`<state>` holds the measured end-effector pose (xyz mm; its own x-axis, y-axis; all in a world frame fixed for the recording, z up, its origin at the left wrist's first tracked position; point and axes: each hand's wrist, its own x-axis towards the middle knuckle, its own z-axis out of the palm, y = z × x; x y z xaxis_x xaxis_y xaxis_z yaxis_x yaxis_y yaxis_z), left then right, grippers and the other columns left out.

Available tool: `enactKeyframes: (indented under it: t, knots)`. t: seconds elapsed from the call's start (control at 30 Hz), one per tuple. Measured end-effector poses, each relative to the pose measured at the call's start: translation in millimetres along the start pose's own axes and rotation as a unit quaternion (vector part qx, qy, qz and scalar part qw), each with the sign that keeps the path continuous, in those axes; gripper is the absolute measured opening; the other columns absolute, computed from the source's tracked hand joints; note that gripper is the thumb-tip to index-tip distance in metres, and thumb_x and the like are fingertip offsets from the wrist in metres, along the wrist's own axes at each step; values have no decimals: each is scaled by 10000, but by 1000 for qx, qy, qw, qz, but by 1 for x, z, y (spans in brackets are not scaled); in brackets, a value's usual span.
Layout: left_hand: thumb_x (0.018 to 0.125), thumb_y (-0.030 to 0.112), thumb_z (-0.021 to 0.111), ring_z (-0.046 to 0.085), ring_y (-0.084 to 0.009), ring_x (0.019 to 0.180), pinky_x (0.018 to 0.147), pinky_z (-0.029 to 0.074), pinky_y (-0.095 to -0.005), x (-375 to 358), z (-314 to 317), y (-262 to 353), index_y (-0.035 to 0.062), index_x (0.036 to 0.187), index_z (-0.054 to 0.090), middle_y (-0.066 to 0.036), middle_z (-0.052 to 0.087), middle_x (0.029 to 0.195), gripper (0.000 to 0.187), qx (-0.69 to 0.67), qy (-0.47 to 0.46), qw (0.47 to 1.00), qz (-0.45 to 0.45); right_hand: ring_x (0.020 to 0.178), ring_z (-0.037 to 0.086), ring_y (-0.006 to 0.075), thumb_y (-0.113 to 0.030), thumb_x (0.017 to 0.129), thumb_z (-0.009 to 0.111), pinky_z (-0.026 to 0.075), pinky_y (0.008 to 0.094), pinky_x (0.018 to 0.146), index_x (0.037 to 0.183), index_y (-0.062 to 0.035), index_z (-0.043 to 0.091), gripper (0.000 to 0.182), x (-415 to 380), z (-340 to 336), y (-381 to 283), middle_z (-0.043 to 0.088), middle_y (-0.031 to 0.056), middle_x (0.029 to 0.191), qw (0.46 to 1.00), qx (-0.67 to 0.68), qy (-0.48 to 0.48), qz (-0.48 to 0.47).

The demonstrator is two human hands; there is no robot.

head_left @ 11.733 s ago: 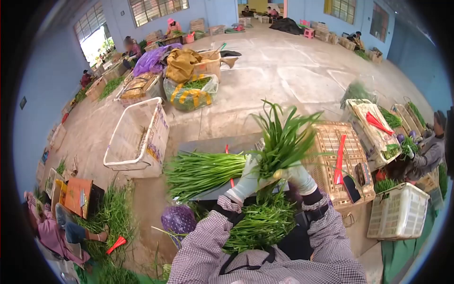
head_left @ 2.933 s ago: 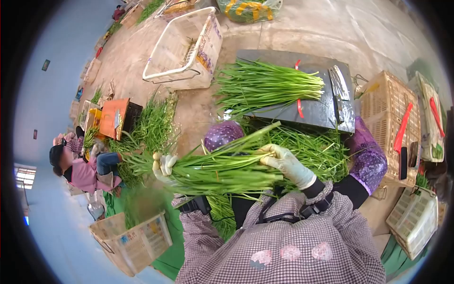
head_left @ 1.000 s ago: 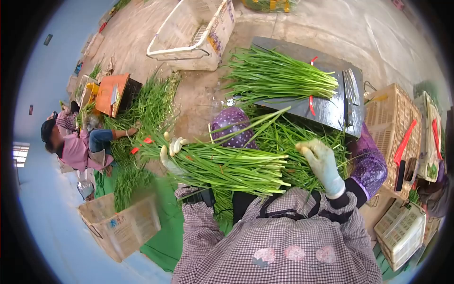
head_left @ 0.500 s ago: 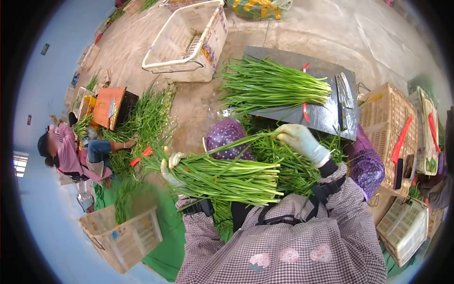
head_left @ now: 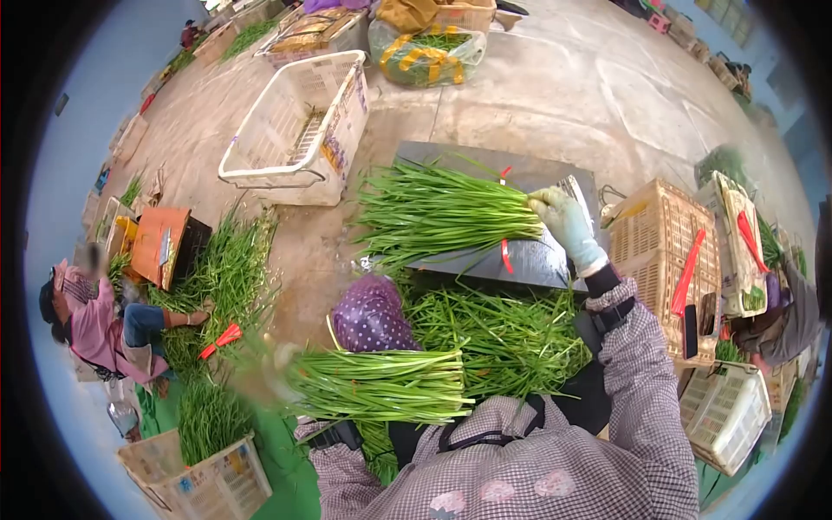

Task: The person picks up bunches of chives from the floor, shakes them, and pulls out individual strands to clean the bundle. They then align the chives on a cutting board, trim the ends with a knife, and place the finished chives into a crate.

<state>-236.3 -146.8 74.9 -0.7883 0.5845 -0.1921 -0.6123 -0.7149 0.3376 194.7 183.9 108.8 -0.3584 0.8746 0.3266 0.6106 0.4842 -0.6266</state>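
A bunch of garlic chives (head_left: 381,386) lies across my lap, its pale stem ends to the right. My left hand (head_left: 279,368), blurred by motion, is closed around its leafy end. On a dark board (head_left: 555,186) rests a bigger bunch of garlic chives (head_left: 446,212), with a red tie (head_left: 506,256) showing at its near edge. My gloved right hand (head_left: 559,221) has its fingers closed at the stem ends of that bunch; the fingertips are partly hidden. Loose chives (head_left: 494,342) are heaped between me and the board, beside a purple dotted cover (head_left: 373,314).
A white crate (head_left: 334,186) stands ahead on the left. To the right is a tan crate (head_left: 646,260) with red ties (head_left: 689,273) and a phone-like dark object (head_left: 691,331) on it. A person (head_left: 100,321) sits at left near scattered chives and another crate (head_left: 208,481).
My right hand has moved from above the lap, where it held a few stalks, to the board's bunch. The left hand and its bunch sit lower in view. My view has tilted up.
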Motion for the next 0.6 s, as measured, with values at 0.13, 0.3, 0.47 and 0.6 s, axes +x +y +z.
enactKeyframes:
  t: [0.13, 0.3, 0.47, 0.6]
  knots:
    - [1047, 131, 550, 457, -83, 728, 852, 466, -261, 10, -16, -8, -55, 1468, 464, 53, 429, 758, 469, -23, -34, 999, -4, 977, 667, 341, -200, 897, 721, 513, 446, 899, 1141, -62, 708, 280, 14, -12, -8, 696, 151, 1004, 971, -238, 6, -16]
    - [1065, 168, 512, 530, -130, 803, 930, 499, -329, 11, -24, 1, -60, 1393, 554, 34, 493, 780, 401, -141, -160, 971, -110, 1014, 685, 314, -159, 916, 729, 536, 412, 910, 1260, -67, 695, 357, -29, 44, -10, 719, 151, 1156, 993, -23, 34, -112]
    - [1058, 168, 527, 509, -131, 764, 915, 495, -317, 9, -18, -3, -72, 1371, 576, 28, 472, 734, 397, -162, -115, 970, -138, 1341, 561, 233, -414, 1020, 639, 435, 384, 1137, 1436, -104, 598, 520, -111, 58, -93, 617, 103, 1437, 847, 351, -398, -6]
    - [1057, 155, 520, 520, -125, 774, 924, 490, -305, 14, -27, 0, -64, 1379, 562, 37, 487, 742, 392, -117, -72, 982, -126, 968, 631, 151, -292, 1006, 681, 509, 305, 897, 1253, -56, 672, 341, -133, 70, -124, 692, 40, 1028, 802, 347, -475, 106]
